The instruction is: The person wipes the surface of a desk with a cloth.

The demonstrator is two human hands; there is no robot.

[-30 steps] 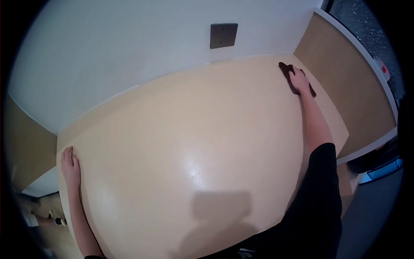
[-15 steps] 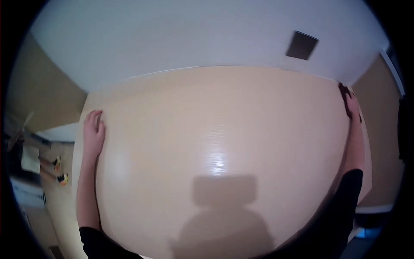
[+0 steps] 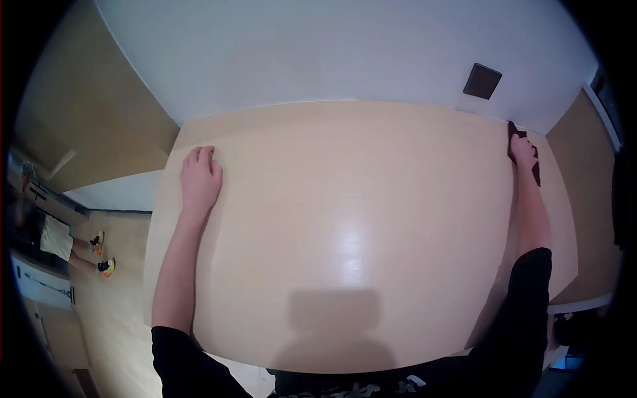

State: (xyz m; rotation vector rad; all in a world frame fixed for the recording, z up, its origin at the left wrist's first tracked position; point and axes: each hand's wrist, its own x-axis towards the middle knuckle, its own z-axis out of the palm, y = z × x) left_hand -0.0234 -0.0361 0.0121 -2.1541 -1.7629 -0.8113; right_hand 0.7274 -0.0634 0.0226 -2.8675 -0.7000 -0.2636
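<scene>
A light wood-grain table (image 3: 285, 199) spreads out in front of me. Near its far left corner, my left hand (image 3: 201, 179) rests on the surface, fingers slightly bent and apart, with nothing visible in it. At the far right corner, my right hand (image 3: 524, 151) is closed over a dark brown cloth (image 3: 513, 138) pressed against the tabletop. Parts of the cloth stick out ahead of and beside the fingers.
A white wall (image 3: 318, 60) runs along the table's far edge, with a dark square plate (image 3: 482, 81) on it at the right. Brown panels (image 3: 99, 99) flank both sides. On the floor at left stands another person (image 3: 60, 242) in bright shoes.
The camera view has shifted, showing more floor at left and my shirt below. Against the table, my left hand sits slightly farther forward; my right hand and the cloth are slightly in from the right edge.
</scene>
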